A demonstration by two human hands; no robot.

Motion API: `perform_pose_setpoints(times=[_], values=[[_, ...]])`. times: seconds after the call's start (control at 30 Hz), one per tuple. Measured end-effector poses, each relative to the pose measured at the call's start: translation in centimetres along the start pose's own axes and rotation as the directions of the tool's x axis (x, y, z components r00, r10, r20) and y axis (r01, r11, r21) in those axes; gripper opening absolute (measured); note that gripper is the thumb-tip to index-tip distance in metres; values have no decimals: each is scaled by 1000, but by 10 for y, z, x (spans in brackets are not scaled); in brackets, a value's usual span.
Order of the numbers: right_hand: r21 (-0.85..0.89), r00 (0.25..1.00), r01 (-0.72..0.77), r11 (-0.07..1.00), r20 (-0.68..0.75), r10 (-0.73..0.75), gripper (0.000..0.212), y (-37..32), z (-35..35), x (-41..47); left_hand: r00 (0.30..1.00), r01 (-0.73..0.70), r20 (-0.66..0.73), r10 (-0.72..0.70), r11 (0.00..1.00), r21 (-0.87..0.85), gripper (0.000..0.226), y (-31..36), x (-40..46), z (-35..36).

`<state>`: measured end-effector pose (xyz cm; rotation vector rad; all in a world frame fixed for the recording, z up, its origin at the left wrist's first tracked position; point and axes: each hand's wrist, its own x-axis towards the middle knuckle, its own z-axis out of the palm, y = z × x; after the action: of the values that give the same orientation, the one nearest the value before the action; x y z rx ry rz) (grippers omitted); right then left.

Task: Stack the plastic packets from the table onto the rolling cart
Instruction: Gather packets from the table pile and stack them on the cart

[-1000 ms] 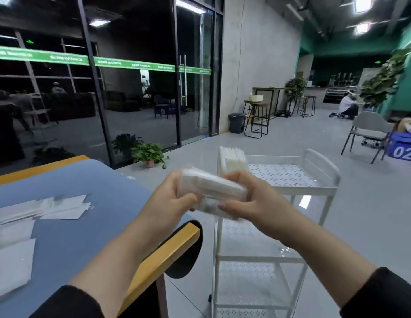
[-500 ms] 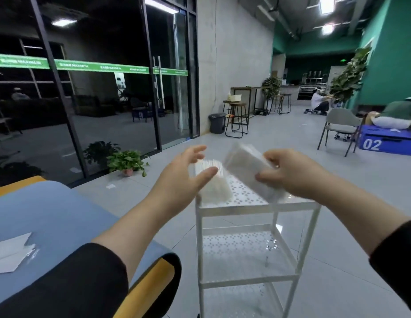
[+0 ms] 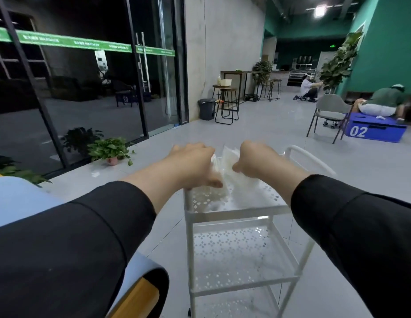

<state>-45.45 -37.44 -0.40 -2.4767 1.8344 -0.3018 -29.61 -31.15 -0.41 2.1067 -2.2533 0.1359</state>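
A stack of white plastic packets [image 3: 225,159] stands on the top shelf of the white rolling cart [image 3: 236,211], at its far left. My left hand [image 3: 193,165] covers the stack's left side, thumb along its near edge and fingers bent over the far side. My right hand [image 3: 257,161] grips the packets from the right with curled fingers. More of the packets [image 3: 240,188] slope down toward me between both hands. The fingertips of both hands are hidden.
The blue table [image 3: 16,198] with its yellow edge sits at my lower left, touching the cart's side. The cart's handle [image 3: 314,161] rises on the right. Two perforated lower shelves [image 3: 234,251] show below. A potted plant [image 3: 110,149] stands by the glass wall.
My right hand brought its bundle of packets down against the stack on the cart. My left hand went from spread beside the stack to closed over it. The view turned toward the cart.
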Motion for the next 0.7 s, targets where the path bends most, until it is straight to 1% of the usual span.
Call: perform_pose_setpoints(times=[0.07, 0.13, 0.17, 0.23, 0.3, 0.37, 0.4, 0.47, 0.53, 0.63, 0.7], values=[[34, 1000, -7, 999, 16, 6, 34, -5, 7, 1, 1000, -11, 17, 10, 998, 64, 79, -2, 7, 5], [114, 999, -23, 993, 46, 18, 33, -9, 10, 2, 999, -3, 34, 0, 995, 96, 72, -3, 13, 8], [165, 997, -34, 986, 70, 23, 37, -9, 11, 2, 999, 2, 45, -7, 995, 103, 71, -4, 15, 8], [280, 993, -64, 958, 117, 32, 55, -8, 12, 1, 998, 15, 54, -20, 995, 100, 73, -4, 19, 9], [412, 988, -103, 905, 147, 46, 66, -4, 13, -2, 998, 33, 43, -36, 996, 83, 74, -4, 20, 11], [543, 990, -107, 833, 135, 39, 64, 1, 18, -4, 999, 35, 24, -36, 998, 60, 73, -4, 19, 12], [580, 993, -91, 810, 114, 30, 62, 3, 20, -6, 999, 28, 15, -29, 999, 44, 74, -3, 18, 12], [595, 996, -62, 801, 83, 16, 57, 6, 25, -9, 1000, 5, 9, -5, 1000, 24, 81, 0, 15, 11], [614, 997, -61, 787, 71, 21, 56, 11, 30, -10, 1000, -16, 13, 16, 1000, 27, 83, 5, 14, 11], [671, 997, -65, 738, 66, 28, 53, 15, 35, -11, 999, -25, 34, 24, 999, 48, 89, 11, 14, 14], [704, 997, -65, 707, 70, 21, 49, 17, 39, -12, 1000, -11, 5, 11, 998, 65, 87, 13, 15, 18]])
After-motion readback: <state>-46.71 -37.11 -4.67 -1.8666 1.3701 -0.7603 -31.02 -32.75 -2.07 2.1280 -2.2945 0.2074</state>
